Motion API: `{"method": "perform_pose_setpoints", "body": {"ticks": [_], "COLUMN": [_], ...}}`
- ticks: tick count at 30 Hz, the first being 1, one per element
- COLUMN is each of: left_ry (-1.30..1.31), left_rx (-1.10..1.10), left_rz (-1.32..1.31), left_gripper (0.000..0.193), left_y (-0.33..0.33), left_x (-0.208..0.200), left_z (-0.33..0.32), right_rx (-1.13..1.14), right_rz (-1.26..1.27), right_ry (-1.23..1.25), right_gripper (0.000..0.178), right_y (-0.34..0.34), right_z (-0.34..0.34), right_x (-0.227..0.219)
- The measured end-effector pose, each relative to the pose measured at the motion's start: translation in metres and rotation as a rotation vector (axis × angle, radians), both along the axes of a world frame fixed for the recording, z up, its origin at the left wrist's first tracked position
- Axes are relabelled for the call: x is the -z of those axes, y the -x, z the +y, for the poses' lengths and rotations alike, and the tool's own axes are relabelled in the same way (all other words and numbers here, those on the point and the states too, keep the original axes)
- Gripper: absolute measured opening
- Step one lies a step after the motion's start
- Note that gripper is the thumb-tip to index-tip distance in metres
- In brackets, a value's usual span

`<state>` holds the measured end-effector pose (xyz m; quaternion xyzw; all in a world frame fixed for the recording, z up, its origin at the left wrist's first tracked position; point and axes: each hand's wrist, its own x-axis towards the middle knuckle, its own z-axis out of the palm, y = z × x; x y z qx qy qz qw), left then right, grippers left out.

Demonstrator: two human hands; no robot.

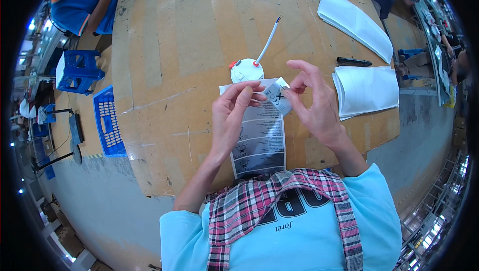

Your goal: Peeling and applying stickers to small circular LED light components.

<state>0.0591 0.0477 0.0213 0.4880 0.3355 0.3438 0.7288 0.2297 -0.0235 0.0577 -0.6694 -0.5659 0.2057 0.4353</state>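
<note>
A small silver-grey rectangular label with black printed symbols point(278, 98) is pinched near its right edge by the right hand point(315, 102), above the upper end of a long silver-grey printed label sheet point(262, 144). The left hand point(230, 114) is placed at the label's nine o'clock, fingers loosely curled; whether its edge is touched cannot be told. For sound handling, the label should be held by its margins only, kept unbent, and its underside left untouched. It is seen tilted, its print uncovered in the middle. At ten o'clock a round white plastic fixture point(247, 73) with white cable point(269, 40) is found; at two o'clock, a slim black pen point(354, 62)
</note>
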Motion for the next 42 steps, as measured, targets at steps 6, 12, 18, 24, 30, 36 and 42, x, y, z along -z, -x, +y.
{"method": "perform_pose_setpoints", "body": {"ticks": [6, 12, 18, 24, 30, 36, 42], "left_ry": [-0.142, -0.163, -0.155, -0.188, 0.028, 0.132, 0.129], "left_rx": [0.175, 0.234, 0.203, 0.205, -0.004, -0.106, -0.132], "left_rz": [0.177, 0.302, 0.266, 0.303, 0.084, -0.062, -0.098], "left_gripper": [0.022, 0.017, 0.017, 0.018, 0.018, 0.019, 0.017], "left_y": [0.001, -0.001, -0.003, 0.006, 0.011, -0.018, -0.042], "left_x": [-0.012, -0.015, -0.02, -0.011, -0.017, 0.001, 0.015], "left_z": [0.017, 0.021, 0.018, 0.022, 0.06, 0.109, 0.132], "right_rx": [-0.149, -0.257, -0.292, -0.122, 0.328, 0.197, 0.119], "right_rz": [-0.141, -0.267, -0.326, -0.333, -0.101, 0.046, 0.06], "right_ry": [-0.062, -0.054, -0.115, -0.142, -0.161, 0.107, 0.068], "right_gripper": [0.047, 0.044, 0.036, 0.032, 0.017, 0.024, 0.024], "right_y": [-0.007, -0.012, -0.015, -0.028, -0.062, -0.028, -0.01], "right_z": [0.009, 0.011, 0.015, 0.021, 0.038, 0.067, 0.088], "right_x": [-0.01, -0.016, -0.022, -0.027, -0.016, 0.045, 0.061]}}
